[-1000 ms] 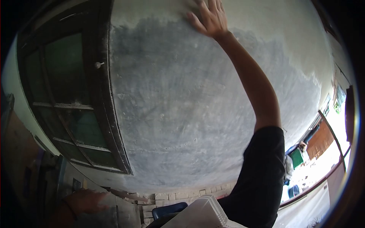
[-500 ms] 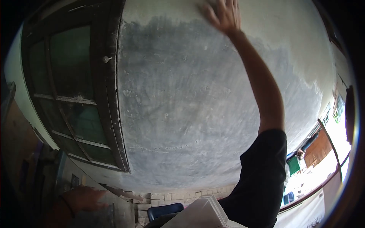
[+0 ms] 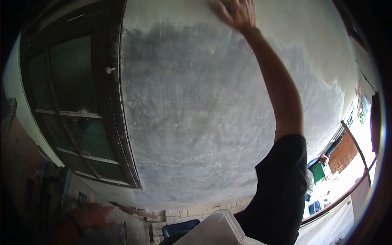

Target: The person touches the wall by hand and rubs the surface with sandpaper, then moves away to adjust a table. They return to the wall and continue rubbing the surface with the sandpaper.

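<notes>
My right hand [image 3: 241,15] is raised to the top edge of the head view, against the pale upper part of the wall [image 3: 192,102]. Its thumb stands away from the fingers, and the fingertips are cut off or slightly blurred. Whether anything lies under the palm is hidden. Below it the wall is dark grey and streaky, with a ragged border against the lighter area. Low on the left, my left hand [image 3: 93,217] hangs in shadow with its fingers apart, holding nothing I can see. A dark band circles that wrist.
Left of the wall is a dark wooden-framed window [image 3: 75,110] with a small knob [image 3: 108,70]. Below are a blue chair-like object [image 3: 179,227], pale bricks [image 3: 194,211] and, close to me, a white mask [image 3: 216,228]. A blue bucket [image 3: 315,207] stands outside at right.
The view has shifted slightly, so the window sits lower and a little further left. My right hand stays high on the wall, and my left hand remains low with its fingers apart.
</notes>
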Demonstrator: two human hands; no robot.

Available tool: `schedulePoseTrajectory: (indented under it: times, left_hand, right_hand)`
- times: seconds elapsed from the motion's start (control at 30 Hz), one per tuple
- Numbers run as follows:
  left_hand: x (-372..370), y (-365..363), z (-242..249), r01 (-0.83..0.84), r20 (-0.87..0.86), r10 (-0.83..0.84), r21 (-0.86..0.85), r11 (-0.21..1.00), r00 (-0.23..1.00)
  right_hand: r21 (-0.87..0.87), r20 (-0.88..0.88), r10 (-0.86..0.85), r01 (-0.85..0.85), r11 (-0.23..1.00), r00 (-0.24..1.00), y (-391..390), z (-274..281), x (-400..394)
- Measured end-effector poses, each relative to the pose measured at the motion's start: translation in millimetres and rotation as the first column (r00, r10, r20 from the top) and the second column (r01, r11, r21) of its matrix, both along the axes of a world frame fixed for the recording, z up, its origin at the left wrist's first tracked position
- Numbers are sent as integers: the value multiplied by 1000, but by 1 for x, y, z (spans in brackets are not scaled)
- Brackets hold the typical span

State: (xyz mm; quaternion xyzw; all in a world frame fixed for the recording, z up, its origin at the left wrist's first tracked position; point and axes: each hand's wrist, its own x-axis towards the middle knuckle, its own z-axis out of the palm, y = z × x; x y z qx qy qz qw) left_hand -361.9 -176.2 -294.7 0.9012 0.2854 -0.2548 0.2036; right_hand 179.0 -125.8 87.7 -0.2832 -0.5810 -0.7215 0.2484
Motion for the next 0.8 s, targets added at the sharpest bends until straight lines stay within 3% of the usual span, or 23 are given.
schedulePoseTrajectory:
  times: [0.03, 0.07, 0.13, 0.23, 0.3, 0.43, 0.47, 0.57, 0.63, 0.7, 0.8]
  left_hand:
    - [2, 1, 0, 0, 20, 0, 1, 1000, 1000]
    - [2, 0, 2, 1, -25, -2, -7, 1000, 1000]
    - [7, -1, 0, 7, -66, -7, -11, 1000, 998]
    - [3, 0, 4, 41, -97, -39, 17, 999, 994]
    - [6, 3, 3, -25, -65, 24, -24, 999, 998]
    - [5, 1, 3, -17, -70, 19, 33, 999, 997]
    - [2, 5, 0, 2, -36, 0, 63, 998, 999]
    - [0, -2, 7, 52, -30, -51, 25, 998, 998]
    - [8, -2, 5, 25, 32, -26, 26, 999, 999]
    - [7, 3, 7, -7, -32, 7, -5, 1000, 999]
    - [5, 3, 8, -9, -6, 9, -14, 1000, 1000]
  right_hand:
    - [-55, 8, 41, -40, 998, 999, 0, -9, -2]
    - [-216, 122, -15, 41, 976, 992, -3, -22, -1]
    - [-166, 99, -12, 28, 986, 995, 3, 0, 0]
    - [-71, -87, -64, 58, 996, 994, -3, 11, 6]
    - [-61, -38, 45, -47, 997, 998, 0, 6, 3]
    - [-223, 107, -34, 57, 973, 994, -6, 4, 1]
    - [-102, -19, -27, 25, 995, 999, -4, 14, -3]
    - [-42, -42, 70, -71, 997, 997, 1, -11, -4]
    - [-218, 61, -26, 39, 975, 998, 0, -38, 0]
    - [-172, 96, -37, 53, 984, 995, -4, -13, 4]
    - [33, -112, -130, 134, 990, 985, -8, 37, 6]
